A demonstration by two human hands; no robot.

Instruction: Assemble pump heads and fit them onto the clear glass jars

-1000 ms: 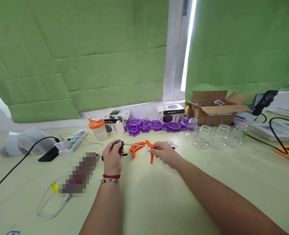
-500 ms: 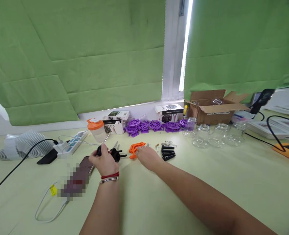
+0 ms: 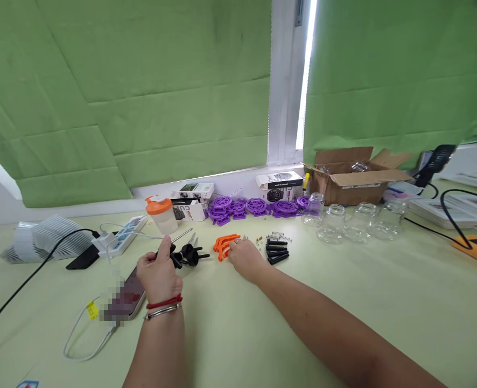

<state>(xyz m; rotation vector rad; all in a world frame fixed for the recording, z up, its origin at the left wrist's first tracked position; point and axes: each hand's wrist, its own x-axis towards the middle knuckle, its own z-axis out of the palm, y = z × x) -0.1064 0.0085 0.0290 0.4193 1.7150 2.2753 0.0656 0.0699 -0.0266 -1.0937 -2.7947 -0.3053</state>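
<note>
My left hand (image 3: 158, 274) is closed around the black handle of a screwdriver (image 3: 182, 235), whose metal shaft points right and away, low over the table. Just right of those fingers lie several black cup-shaped parts with stems (image 3: 192, 255). My right hand (image 3: 245, 257) reaches to the right edge of a cluster of orange plastic handles (image 3: 223, 247). Its fingers curl down beside them, and the fingertips are hidden, so what they hold does not show. Small silver screws (image 3: 245, 237), tiny brass pieces (image 3: 259, 240), springs (image 3: 279, 236) and black tubes (image 3: 276, 252) lie right of it.
Purple wheel-like parts (image 3: 257, 207) line the back, between small boxes (image 3: 279, 186). Glass jars (image 3: 331, 226) and a cardboard box (image 3: 355, 186) stand right. A shaker cup (image 3: 161, 215), power strip (image 3: 127, 234) and phone (image 3: 131, 296) with a cable are left.
My left hand has moved left and slightly down, and the screwdriver has tipped from steep to nearly flat. My right hand has shifted slightly right, staying by the orange handles.
</note>
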